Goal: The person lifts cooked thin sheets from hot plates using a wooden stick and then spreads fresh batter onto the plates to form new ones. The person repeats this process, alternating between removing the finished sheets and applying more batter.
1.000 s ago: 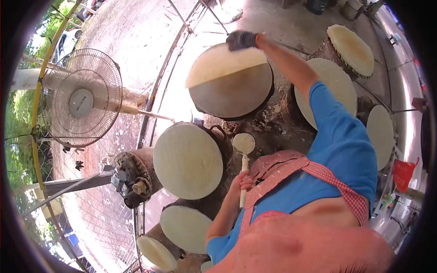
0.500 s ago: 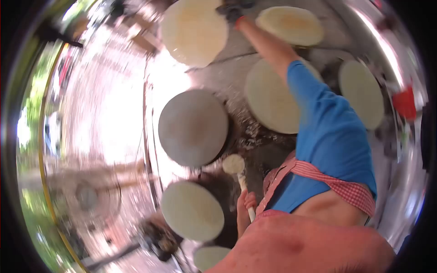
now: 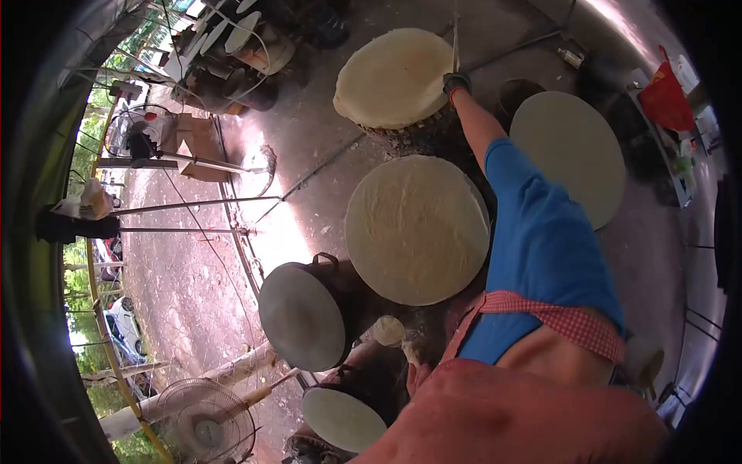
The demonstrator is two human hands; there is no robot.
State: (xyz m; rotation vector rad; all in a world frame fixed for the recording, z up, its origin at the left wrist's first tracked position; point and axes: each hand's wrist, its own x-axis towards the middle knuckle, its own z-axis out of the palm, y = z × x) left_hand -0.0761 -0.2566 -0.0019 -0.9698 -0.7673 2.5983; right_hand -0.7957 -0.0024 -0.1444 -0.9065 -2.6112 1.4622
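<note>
My left hand (image 3: 418, 377) is closed on the handle of a ladle (image 3: 389, 331), whose round head is coated in pale batter. Below my arm and beside the ladle lies a large round griddle covered by a pale thin sheet (image 3: 417, 230). My right hand (image 3: 457, 82), in a dark glove with a red band at the wrist, reaches far out. It is closed around a thin, long spatula (image 3: 456, 40), held at the right edge of another pale flatbread sheet (image 3: 396, 77) on its griddle. The spatula's tip is hard to make out.
A bare grey griddle (image 3: 301, 317) and a smaller pale-topped one (image 3: 344, 418) stand at lower left. A wide pale disc (image 3: 568, 158) lies right of my sleeve. A standing fan (image 3: 205, 430), a cardboard box (image 3: 199, 147) and a side table with a red bag (image 3: 666, 93) surround the area.
The view has turned and sharpened, so the griddles appear shifted. My right hand is now at the right rim of the upper sheet. My left hand still grips the ladle.
</note>
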